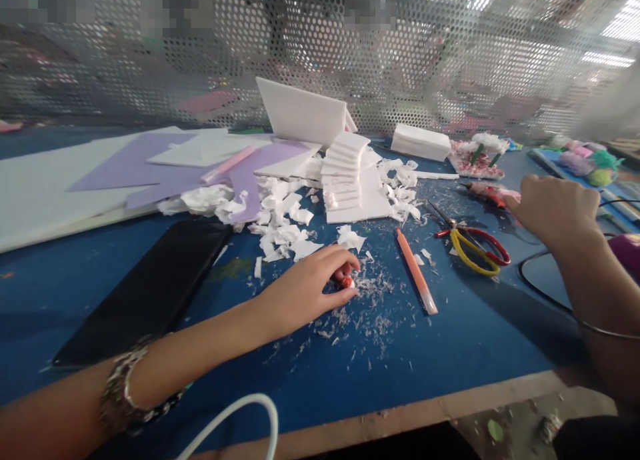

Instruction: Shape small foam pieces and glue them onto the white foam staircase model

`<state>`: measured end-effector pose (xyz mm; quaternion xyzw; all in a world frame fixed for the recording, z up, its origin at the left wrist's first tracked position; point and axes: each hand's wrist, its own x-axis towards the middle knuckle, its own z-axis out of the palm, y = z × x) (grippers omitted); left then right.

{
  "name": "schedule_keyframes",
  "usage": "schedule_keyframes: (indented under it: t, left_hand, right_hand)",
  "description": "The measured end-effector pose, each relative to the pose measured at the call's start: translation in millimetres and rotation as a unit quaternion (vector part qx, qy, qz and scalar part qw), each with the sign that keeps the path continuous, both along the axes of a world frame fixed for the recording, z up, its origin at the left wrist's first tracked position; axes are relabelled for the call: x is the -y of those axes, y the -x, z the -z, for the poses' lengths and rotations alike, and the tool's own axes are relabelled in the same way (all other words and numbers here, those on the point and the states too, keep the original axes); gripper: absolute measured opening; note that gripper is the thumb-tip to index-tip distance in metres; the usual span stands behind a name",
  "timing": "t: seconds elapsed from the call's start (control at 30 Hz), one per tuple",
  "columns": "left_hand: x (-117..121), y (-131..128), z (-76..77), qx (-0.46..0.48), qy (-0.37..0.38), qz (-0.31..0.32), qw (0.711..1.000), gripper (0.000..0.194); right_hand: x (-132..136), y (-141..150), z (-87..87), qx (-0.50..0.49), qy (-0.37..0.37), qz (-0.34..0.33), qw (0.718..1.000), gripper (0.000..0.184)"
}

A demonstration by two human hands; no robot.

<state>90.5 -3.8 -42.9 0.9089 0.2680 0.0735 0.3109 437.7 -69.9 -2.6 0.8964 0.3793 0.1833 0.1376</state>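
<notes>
My left hand (320, 277) is closed low over the table, its thumb and fingers around a small red-and-white piece (347, 283). Fine white shavings (373, 293) lie scattered beneath it. At the right, my right hand (557, 210) is curled around the rear of a red-and-pink glue gun (490, 193), whose dark nozzle points left; the handle is hidden by the fingers. Between the hands lie an orange pen-like stick (417, 270) with a clear end and scissors (473, 247) with one red and one yellow handle, blades partly apart.
Torn white scraps (285, 223) surround a small white foam staircase (345, 180). White and purple sheets (120, 160) spread over the left, behind a black phone (145, 290). A dark cable (523, 273) loops at right; a white cable (255, 400) rises in front. Perforated metal (310, 47) stands behind.
</notes>
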Motion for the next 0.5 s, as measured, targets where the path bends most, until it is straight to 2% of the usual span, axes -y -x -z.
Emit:
schedule_keyframes:
  t: [0.1,0.27,0.5]
  left_hand:
    - [-1.7,1.6,1.3,0.005,0.003,-0.007,1.0,0.019]
    - [-3.5,1.9,0.5,0.006,0.013,-0.002,1.0,0.022]
    - [2.0,2.0,-4.8,0.001,0.021,-0.008,1.0,0.022]
  right_hand:
    - [-1.7,-6.4,0.8,0.003,-0.037,0.023,0.999,0.044]
    - [-12.8,-13.0,12.1,-0.05,-0.015,0.029,0.998,0.042]
    - [-10.7,-21.7,14.1,-0.118,0.015,-0.046,0.992,0.048]
